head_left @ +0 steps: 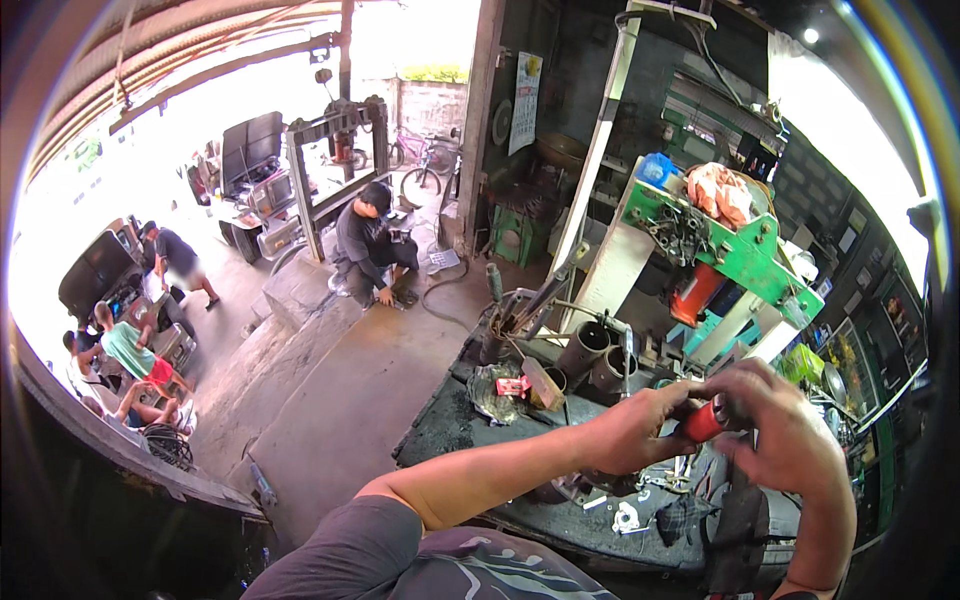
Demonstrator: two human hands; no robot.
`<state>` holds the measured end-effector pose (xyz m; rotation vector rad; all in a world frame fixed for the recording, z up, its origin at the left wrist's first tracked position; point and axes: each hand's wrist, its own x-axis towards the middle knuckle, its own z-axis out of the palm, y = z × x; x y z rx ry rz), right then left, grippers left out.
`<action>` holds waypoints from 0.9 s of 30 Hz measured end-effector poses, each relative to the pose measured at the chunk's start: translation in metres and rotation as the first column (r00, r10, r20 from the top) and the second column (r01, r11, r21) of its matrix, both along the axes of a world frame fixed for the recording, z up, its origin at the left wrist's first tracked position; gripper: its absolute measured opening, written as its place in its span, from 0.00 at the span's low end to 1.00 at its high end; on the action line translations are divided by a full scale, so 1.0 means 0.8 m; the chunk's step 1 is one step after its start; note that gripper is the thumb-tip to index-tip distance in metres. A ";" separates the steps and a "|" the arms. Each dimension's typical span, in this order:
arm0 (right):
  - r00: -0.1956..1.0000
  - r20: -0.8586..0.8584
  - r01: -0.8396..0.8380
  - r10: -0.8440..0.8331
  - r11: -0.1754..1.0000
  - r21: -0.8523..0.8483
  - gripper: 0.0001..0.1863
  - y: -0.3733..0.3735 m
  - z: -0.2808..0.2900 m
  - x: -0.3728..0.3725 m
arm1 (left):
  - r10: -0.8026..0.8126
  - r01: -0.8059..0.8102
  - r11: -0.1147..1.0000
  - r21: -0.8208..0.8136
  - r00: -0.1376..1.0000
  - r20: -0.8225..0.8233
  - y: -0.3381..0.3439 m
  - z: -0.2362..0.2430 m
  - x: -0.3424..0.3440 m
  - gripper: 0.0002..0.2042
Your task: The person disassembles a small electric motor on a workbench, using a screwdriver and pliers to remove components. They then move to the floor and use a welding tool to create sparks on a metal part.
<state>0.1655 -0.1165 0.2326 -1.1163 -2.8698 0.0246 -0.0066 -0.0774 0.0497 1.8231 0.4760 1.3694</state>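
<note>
Above the workbench, my left hand point(640, 432) is closed around a short red cylindrical part point(703, 421) with a dark end. Curved close over that dark end is my right hand point(785, 425). Its fingers are smeared by motion, so I cannot tell whether they grip it. Below both hands, small metal parts and tools point(680, 475) lie on the dark bench top point(445, 420). A white ring-like piece point(627, 518) and a black cloth-like piece point(686, 518) sit near the bench's front edge.
Dark metal cylinders point(583, 350) and a red packet point(513, 386) stand or lie farther back on the bench. A green-and-white press frame point(740, 245) rises behind it. One person point(370, 245) crouches on the floor ahead; other people point(135, 345) are by vehicles at left.
</note>
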 end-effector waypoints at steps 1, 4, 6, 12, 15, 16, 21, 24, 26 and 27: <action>0.989 -0.018 0.148 -0.148 0.988 -0.035 0.46 0.002 -0.003 0.008 | 0.005 -0.008 0.997 0.071 0.999 0.041 -0.003 0.003 0.003 0.23; 0.951 -0.307 0.045 0.031 0.971 0.236 0.52 0.022 -0.064 0.038 | 0.026 -0.026 1.000 0.009 0.997 -0.072 0.003 0.006 0.000 0.20; 0.780 -0.615 0.053 -0.120 0.991 -0.126 0.51 0.029 -0.116 0.082 | 0.123 -0.126 0.992 -0.008 0.980 -0.156 0.011 0.006 0.001 0.24; 0.749 -0.553 0.316 -0.365 0.930 -0.187 0.18 -0.009 -0.291 0.073 | -0.033 0.032 0.980 -0.199 0.999 0.000 0.026 -0.006 -0.003 0.25; 0.678 -0.609 0.383 -0.412 0.905 -0.186 0.16 -0.016 -0.323 0.057 | -0.018 0.010 0.982 -0.188 0.999 -0.042 0.028 -0.004 -0.004 0.25; 0.676 -0.595 0.404 -0.436 0.893 -0.196 0.15 -0.016 -0.329 0.052 | -0.019 0.008 0.982 -0.186 0.998 -0.058 0.028 -0.003 -0.003 0.26; 0.665 -0.604 0.449 -0.438 0.882 -0.145 0.11 -0.011 -0.358 0.048 | -0.038 0.029 0.976 -0.216 0.999 -0.037 0.022 0.004 0.000 0.23; 0.637 -0.593 0.499 -0.492 0.850 -0.169 0.08 -0.010 -0.372 0.043 | -0.048 0.034 0.981 -0.191 0.996 -0.069 0.020 0.005 0.000 0.23; 0.629 -0.577 0.547 -0.521 0.824 -0.148 0.08 -0.007 -0.369 0.052 | -0.058 0.043 0.983 -0.181 0.995 -0.080 0.018 0.006 0.000 0.23; 0.623 -0.579 0.577 -0.526 0.809 -0.113 0.08 -0.005 -0.364 0.061 | -0.064 0.049 0.982 -0.181 0.995 -0.079 0.016 0.006 0.000 0.23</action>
